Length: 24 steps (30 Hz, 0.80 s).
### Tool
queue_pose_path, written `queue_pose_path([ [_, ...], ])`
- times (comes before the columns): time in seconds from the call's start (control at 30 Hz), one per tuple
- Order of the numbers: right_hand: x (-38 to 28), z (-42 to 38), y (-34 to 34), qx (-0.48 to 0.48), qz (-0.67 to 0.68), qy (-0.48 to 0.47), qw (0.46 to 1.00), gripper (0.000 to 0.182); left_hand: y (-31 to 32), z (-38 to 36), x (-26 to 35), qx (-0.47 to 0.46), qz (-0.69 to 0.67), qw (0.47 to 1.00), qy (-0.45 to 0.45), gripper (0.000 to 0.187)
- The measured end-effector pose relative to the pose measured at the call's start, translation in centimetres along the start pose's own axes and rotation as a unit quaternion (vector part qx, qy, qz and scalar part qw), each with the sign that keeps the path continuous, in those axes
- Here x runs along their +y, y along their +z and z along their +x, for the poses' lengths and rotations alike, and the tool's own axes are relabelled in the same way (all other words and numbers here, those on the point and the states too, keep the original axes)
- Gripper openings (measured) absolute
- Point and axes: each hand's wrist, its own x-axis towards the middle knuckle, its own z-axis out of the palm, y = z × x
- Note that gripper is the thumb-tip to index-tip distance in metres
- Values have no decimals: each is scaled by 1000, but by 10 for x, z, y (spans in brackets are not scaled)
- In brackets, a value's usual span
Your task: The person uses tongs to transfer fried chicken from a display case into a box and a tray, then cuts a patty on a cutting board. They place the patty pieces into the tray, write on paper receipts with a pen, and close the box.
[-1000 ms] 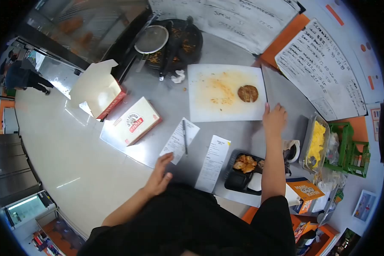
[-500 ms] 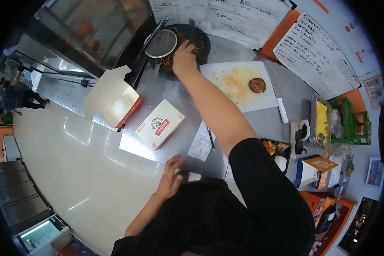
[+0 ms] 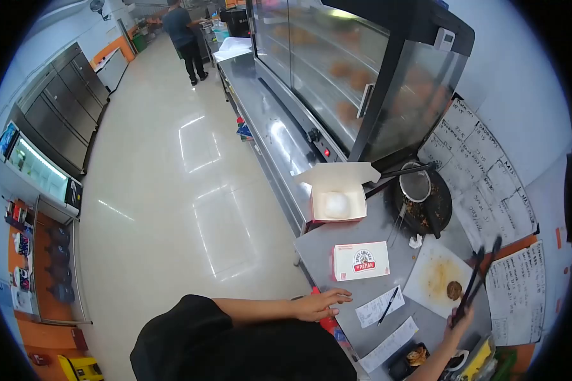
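My right hand (image 3: pixel 461 322) is wrapped round black tongs (image 3: pixel 478 279), which point up and away over the right side of the white cutting board (image 3: pixel 433 273). A round brown patty (image 3: pixel 454 290) lies on the board beside the tongs, among yellowish stains. My left hand (image 3: pixel 323 305) hovers at the counter's near edge with its fingers apart and nothing in them. Close to it are a slip of paper (image 3: pixel 368 312) with a pen (image 3: pixel 388 306) and a closed white box (image 3: pixel 361 261). An open box (image 3: pixel 339 213) holds something white and rounded.
A dark pan (image 3: pixel 440 213) with a sieve (image 3: pixel 415 185) on it stands behind the board. A glass warming cabinet (image 3: pixel 337 70) rises at the back. A black food tray (image 3: pixel 408 362) sits near my right forearm. A person (image 3: pixel 183 39) stands far off.
My view has turned toward the cabinet and floor. My right hand has left the pan and now holds the tongs. My left hand is nearer the paper slip.
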Motion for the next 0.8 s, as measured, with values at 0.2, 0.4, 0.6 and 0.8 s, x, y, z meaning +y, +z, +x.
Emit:
queue_pose_path([
  [0.2,7,-79,-65,194,-258,90,942,48,-5,-1,-16,-5,37,999,6,45],
  [0.4,8,-120,-54,138,-647,-116,741,70,-3,-33,-17,43,66,997,-10,49],
  [0.6,21,-88,-69,117,-616,-41,778,75,28,-50,-8,116,57,990,-62,53],
  [0.8,34,-84,-75,98,-681,-50,724,75,66,-47,17,133,65,986,-73,55],
])
